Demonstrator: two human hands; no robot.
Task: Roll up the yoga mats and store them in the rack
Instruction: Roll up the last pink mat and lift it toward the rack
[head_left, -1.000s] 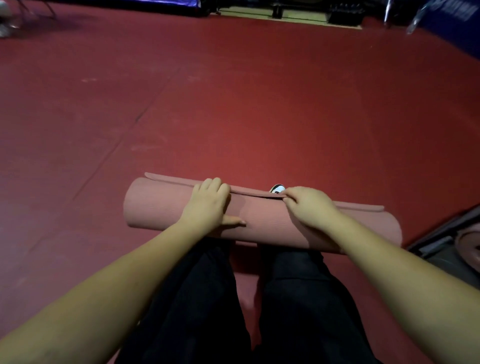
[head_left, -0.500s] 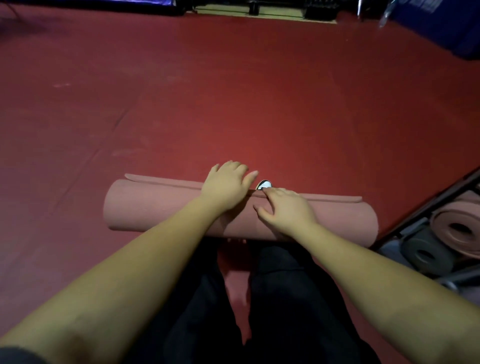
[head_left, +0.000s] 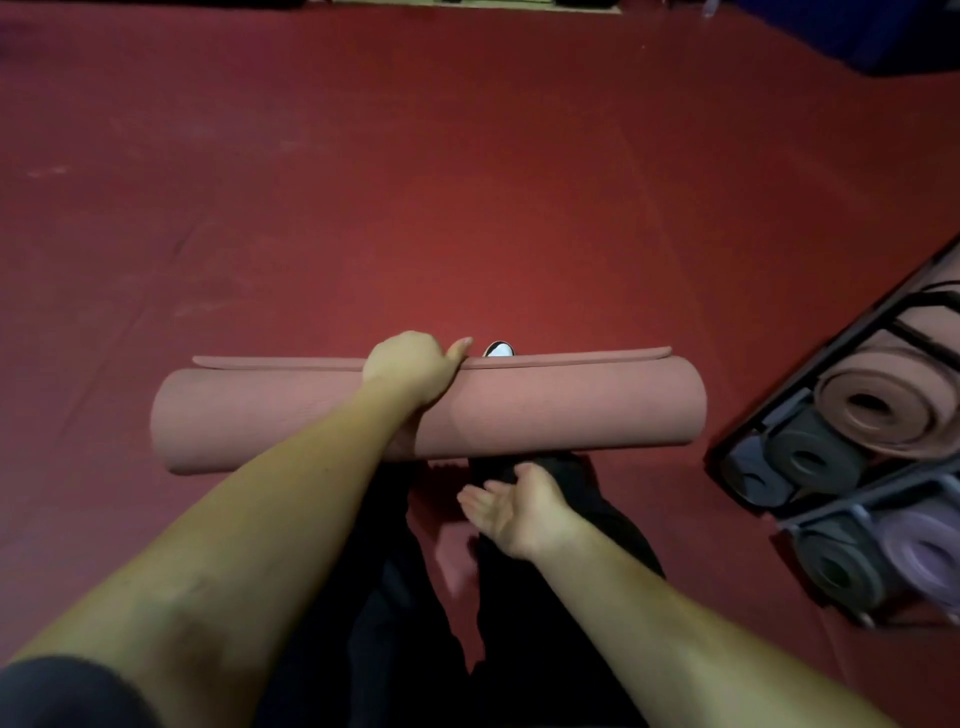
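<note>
So the rack (head_left: 769, 415) sits at the right edge of the frame, dark metal with stacked compartments. The upper one holds a rolled pink mat (head_left: 893, 400) with a dark grey roll (head_left: 810, 457) tucked just beside it, lower left. The compartment below has another grey roll (head_left: 836, 566) and a lilac roll (head_left: 924, 556) side by side. More mats lie higher up, but it's too cut off to make them out.

No readable writing anywhere. There's a small white and dark tag (head_left: 500, 349) poking up behind the mat, too tiny to read.

The pink yoga mat (head_left: 571, 410) itself is fully rolled, lying across the middle of the frame over the red floor (head_left: 467, 182). The left hand (head_left: 410, 366) has its grip wrapped over the top of the roll near the loose edge. The right hand (head_left: 514, 506) is just below the roll, palm up, fingers spread wide, holding nothing.
</note>
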